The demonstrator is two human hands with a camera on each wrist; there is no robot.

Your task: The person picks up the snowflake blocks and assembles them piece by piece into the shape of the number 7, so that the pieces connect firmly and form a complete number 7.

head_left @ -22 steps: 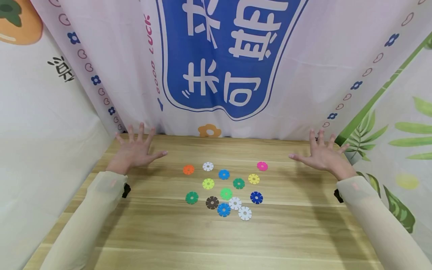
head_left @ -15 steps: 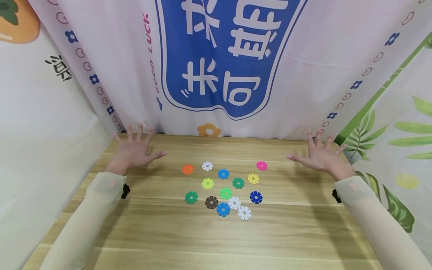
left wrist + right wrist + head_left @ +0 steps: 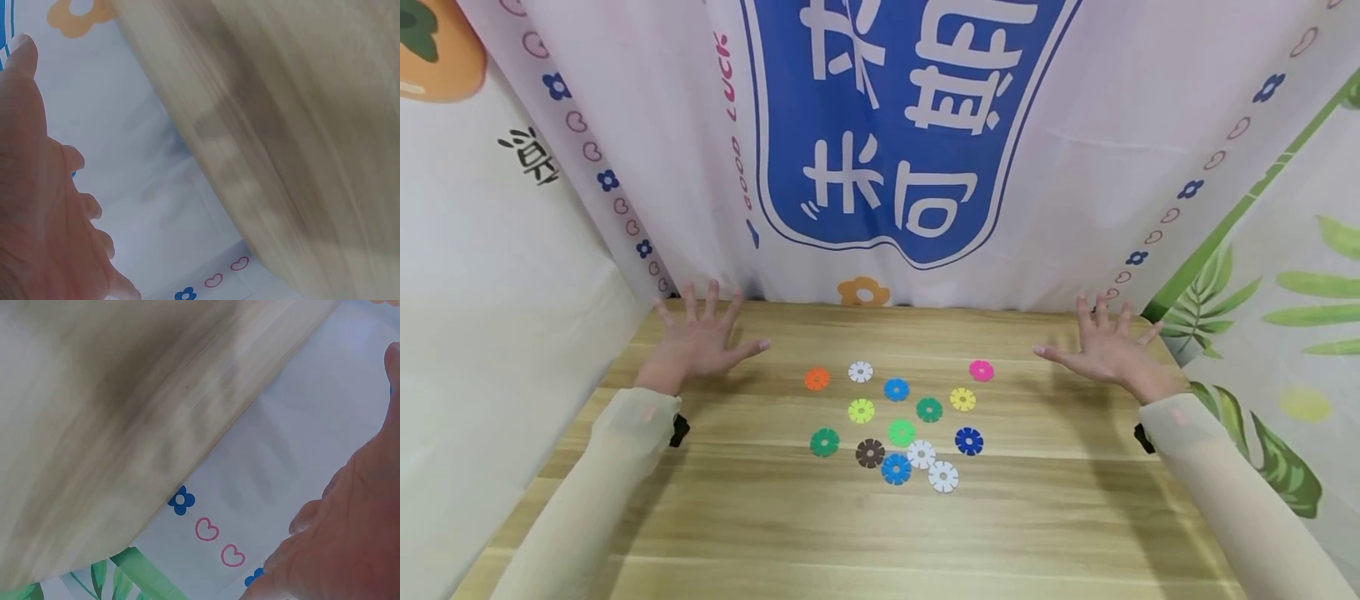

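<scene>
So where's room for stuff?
The table is bare between both sleeves, in front of the discs; also between the navy disc and right sleeve. It's crowded where the brown disc, lower blue disc and two white discs bunch.

Plastic discs (image 3: 908,437), wood-grain table (image 3: 880,533), cloth backdrop (image 3: 887,150)

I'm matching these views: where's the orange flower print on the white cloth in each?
Head: orange flower print, picture centre, low on the white cloth.
Left wrist: top left, cut by the frame.
Right wrist: only an orange sliver, top right; identity unclear.
Shared landmark: the pale wood-grain tabletop.
</scene>
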